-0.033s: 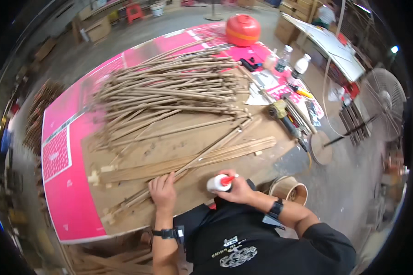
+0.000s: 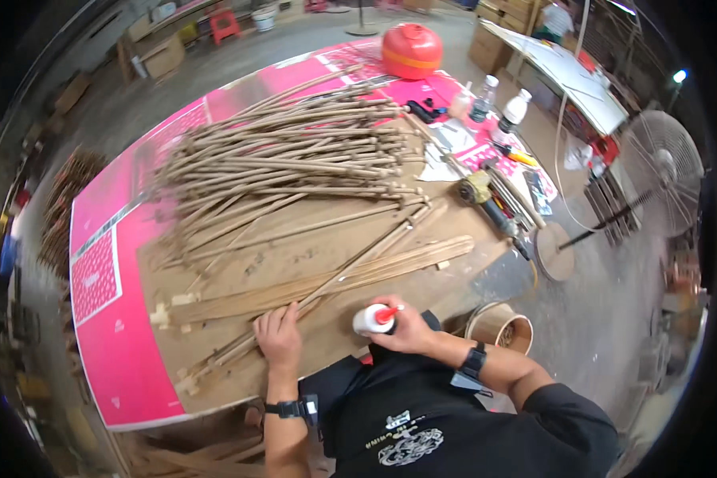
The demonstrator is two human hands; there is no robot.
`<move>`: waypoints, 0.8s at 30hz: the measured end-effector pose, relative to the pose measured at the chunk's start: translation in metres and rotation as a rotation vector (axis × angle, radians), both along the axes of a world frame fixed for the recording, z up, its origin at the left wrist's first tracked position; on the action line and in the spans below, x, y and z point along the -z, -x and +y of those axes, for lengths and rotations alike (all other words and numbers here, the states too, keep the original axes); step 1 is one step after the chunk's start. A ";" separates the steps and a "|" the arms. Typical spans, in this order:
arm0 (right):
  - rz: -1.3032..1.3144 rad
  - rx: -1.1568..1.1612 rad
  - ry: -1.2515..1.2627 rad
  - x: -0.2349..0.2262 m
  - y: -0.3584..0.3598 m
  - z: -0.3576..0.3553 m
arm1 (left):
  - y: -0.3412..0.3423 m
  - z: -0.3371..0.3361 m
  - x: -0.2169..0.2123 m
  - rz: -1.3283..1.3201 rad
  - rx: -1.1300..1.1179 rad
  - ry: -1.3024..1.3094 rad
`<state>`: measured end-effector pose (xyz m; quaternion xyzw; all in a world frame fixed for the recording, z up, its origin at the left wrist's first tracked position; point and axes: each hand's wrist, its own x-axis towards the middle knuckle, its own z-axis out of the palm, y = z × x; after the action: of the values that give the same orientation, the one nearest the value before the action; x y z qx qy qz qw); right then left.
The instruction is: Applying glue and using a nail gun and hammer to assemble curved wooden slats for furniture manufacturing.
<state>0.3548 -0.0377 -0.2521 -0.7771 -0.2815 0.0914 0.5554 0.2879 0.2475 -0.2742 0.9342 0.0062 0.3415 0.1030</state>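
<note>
A white glue bottle (image 2: 367, 321) with a red nozzle cap is gripped in my right hand (image 2: 406, 328), tilted with its nozzle toward the right, above the near part of the board. My left hand (image 2: 279, 338) is closed over the long thin wooden sticks (image 2: 357, 262), which run diagonally across the brown board (image 2: 251, 263). Part of the sticks is hidden under its fingers. Crossing beneath them is a flat wooden strip (image 2: 406, 261), with small light wood blocks (image 2: 185, 299) near its left end.
A big pile of knobbed wooden sticks (image 2: 295, 151) covers the table's far half. On the right lie a power tool (image 2: 490, 205) and bottles (image 2: 515, 110); a red round container (image 2: 412, 51) stands behind. A bucket (image 2: 498, 327) and a fan (image 2: 663, 171) stand beside the table.
The whole scene sits slightly further left in the picture. Both hands keep their places relative to the sticks and the bottle.
</note>
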 end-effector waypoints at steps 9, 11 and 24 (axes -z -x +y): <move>-0.151 -0.136 0.073 0.006 -0.014 0.011 | 0.003 -0.002 0.001 0.016 0.009 0.026; -0.165 -0.155 0.067 0.005 -0.014 0.012 | 0.004 -0.002 0.000 0.023 0.005 0.023; -0.532 0.271 0.418 -0.026 -0.090 -0.111 | 0.004 -0.001 0.001 0.042 -0.017 0.104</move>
<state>0.4449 -0.1484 -0.2262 -0.9007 -0.2858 -0.1331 0.2991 0.2842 0.2463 -0.2748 0.9345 0.0340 0.3218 0.1486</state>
